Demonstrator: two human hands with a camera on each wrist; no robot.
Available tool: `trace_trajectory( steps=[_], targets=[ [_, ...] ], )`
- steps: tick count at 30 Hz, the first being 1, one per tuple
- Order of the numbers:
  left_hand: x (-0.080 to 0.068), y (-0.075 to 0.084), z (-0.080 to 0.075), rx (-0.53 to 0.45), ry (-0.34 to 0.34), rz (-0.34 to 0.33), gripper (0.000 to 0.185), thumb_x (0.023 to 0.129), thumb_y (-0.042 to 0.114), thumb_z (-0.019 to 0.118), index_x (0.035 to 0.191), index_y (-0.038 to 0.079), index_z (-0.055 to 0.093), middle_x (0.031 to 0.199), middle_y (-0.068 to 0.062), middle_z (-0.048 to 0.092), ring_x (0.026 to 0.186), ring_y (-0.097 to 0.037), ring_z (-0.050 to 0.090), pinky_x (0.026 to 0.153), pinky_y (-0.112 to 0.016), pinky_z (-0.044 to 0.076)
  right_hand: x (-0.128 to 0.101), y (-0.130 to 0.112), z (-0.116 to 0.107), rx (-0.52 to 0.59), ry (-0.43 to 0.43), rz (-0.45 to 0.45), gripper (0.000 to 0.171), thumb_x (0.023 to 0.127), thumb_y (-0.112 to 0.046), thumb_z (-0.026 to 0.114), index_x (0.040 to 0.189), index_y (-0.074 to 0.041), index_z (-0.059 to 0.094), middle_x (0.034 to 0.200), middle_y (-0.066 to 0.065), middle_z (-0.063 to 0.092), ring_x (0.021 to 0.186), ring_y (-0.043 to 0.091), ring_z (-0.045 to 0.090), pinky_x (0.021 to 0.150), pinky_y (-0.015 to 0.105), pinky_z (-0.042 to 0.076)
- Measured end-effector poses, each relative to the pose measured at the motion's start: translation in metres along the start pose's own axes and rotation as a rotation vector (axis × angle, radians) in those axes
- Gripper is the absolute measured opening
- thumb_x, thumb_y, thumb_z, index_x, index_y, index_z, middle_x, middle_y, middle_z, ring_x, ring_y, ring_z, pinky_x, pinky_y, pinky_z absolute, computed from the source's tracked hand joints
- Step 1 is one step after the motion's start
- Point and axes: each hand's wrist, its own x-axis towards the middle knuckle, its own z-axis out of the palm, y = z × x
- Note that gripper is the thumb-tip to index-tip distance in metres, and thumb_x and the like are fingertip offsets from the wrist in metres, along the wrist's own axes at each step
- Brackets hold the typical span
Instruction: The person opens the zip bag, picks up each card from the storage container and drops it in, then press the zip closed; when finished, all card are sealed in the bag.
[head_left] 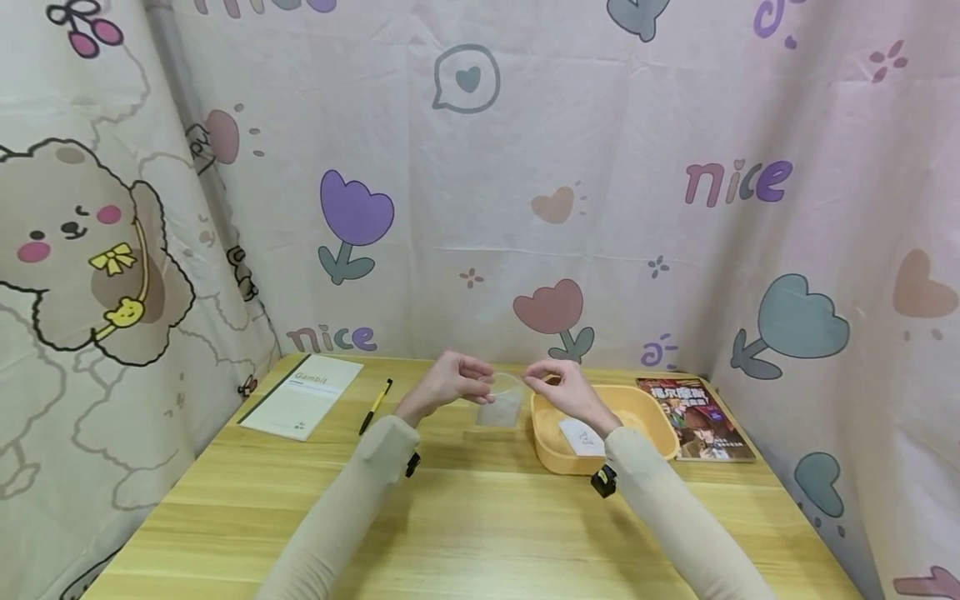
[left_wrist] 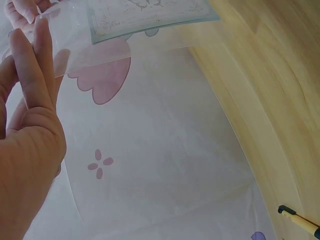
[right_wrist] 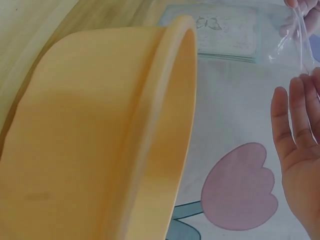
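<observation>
Two bare hands, left (head_left: 448, 382) and right (head_left: 567, 390); one clear plastic zip bag (head_left: 501, 401); one yellow plastic basin (head_left: 643, 410) with one white card (head_left: 581, 437) inside; one white paper notebook (head_left: 303, 397); one black-and-yellow pen (head_left: 375, 406); one colourful glossy magazine (head_left: 695, 417); one pale wooden table (head_left: 480, 517).

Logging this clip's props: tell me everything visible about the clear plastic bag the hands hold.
The clear plastic bag is thin, see-through film holding a pale card with a faint printed drawing. It hangs above the wooden table, left of the yellow tub. The left hand and right hand pinch its upper edge from either side.
</observation>
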Motion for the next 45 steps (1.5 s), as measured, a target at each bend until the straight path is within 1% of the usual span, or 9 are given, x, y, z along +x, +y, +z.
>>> trace_trajectory(
  steps=[6,9,13,16,20,23,28,34,45],
  targets=[
    [0.000,0.001,-0.001,-0.001,0.013,0.004,0.039,0.087,-0.005,0.068,0.125,-0.011,0.059,0.115,-0.030,0.066,0.080,-0.026,0.075,0.080,-0.041,0.064,-0.006,0.006,-0.008,0.026,-0.056,0.071,0.019,0.094,-0.009,0.066,0.106,0.003,0.071,0.102,0.015,0.072,0.093,0.030,0.067,0.077,0.021,0.058],
    [0.000,0.002,-0.001,-0.002,0.013,0.006,0.039,0.087,-0.005,0.068,0.125,-0.011,0.059,0.116,-0.029,0.067,0.081,-0.025,0.075,0.083,-0.046,0.062,-0.008,0.020,-0.012,0.030,-0.070,0.090,0.018,0.093,-0.010,0.067,0.106,0.002,0.071,0.100,0.018,0.071,0.089,0.028,0.066,0.075,0.024,0.059],
    [0.000,0.001,-0.003,-0.002,0.011,0.000,0.038,0.088,-0.007,0.066,0.125,-0.012,0.059,0.116,-0.029,0.067,0.080,-0.025,0.075,0.082,-0.044,0.063,-0.009,0.051,-0.015,0.081,-0.069,0.113,0.018,0.093,-0.009,0.067,0.108,0.001,0.071,0.103,0.027,0.069,0.082,0.022,0.067,0.075,0.040,0.062],
    [0.000,0.002,-0.003,0.002,0.009,-0.004,0.039,0.088,-0.007,0.066,0.125,-0.012,0.058,0.116,-0.029,0.066,0.080,-0.024,0.075,0.081,-0.042,0.063,-0.011,0.071,-0.018,0.114,-0.060,0.134,0.021,0.093,-0.011,0.068,0.110,0.000,0.070,0.107,0.026,0.069,0.080,0.013,0.067,0.078,0.047,0.062],
    [0.000,0.005,-0.004,0.007,0.009,0.004,0.039,0.088,-0.006,0.066,0.125,-0.012,0.058,0.116,-0.031,0.065,0.079,-0.025,0.075,0.081,-0.043,0.063,-0.014,0.083,-0.025,0.127,-0.057,0.140,0.023,0.092,-0.013,0.069,0.111,0.002,0.070,0.106,0.020,0.071,0.081,0.007,0.066,0.079,0.046,0.062],
    [0.000,0.005,-0.004,0.004,0.016,0.007,0.038,0.088,-0.006,0.067,0.125,-0.012,0.059,0.114,-0.030,0.066,0.079,-0.025,0.075,0.079,-0.041,0.064,-0.016,0.089,-0.031,0.132,-0.078,0.143,0.027,0.092,-0.012,0.068,0.113,0.006,0.067,0.106,0.024,0.070,0.082,0.007,0.065,0.077,0.043,0.062],
    [-0.001,0.002,-0.004,-0.004,0.018,-0.012,0.041,0.087,-0.005,0.068,0.126,-0.011,0.058,0.116,-0.030,0.066,0.079,-0.024,0.075,0.076,-0.036,0.064,-0.023,0.103,-0.038,0.096,-0.126,0.207,0.034,0.092,-0.011,0.068,0.118,0.010,0.064,0.112,0.031,0.066,0.087,0.019,0.068,0.074,0.032,0.062],
    [-0.001,-0.001,-0.004,-0.003,0.012,-0.014,0.042,0.088,-0.006,0.066,0.128,-0.013,0.056,0.120,-0.033,0.063,0.079,-0.023,0.075,0.078,-0.038,0.064,-0.033,0.115,-0.044,0.032,-0.145,0.241,0.031,0.090,-0.003,0.067,0.119,0.008,0.064,0.114,0.028,0.067,0.098,0.030,0.066,0.076,0.024,0.059],
    [-0.001,0.001,-0.002,0.007,0.017,-0.015,0.042,0.088,-0.005,0.067,0.128,-0.014,0.056,0.113,-0.026,0.068,0.079,-0.025,0.075,0.083,-0.046,0.062,-0.043,0.128,-0.057,-0.059,-0.166,0.241,0.034,0.087,0.005,0.063,0.121,0.005,0.064,0.116,0.023,0.068,0.106,0.035,0.065,0.092,0.045,0.057]
  ],
)
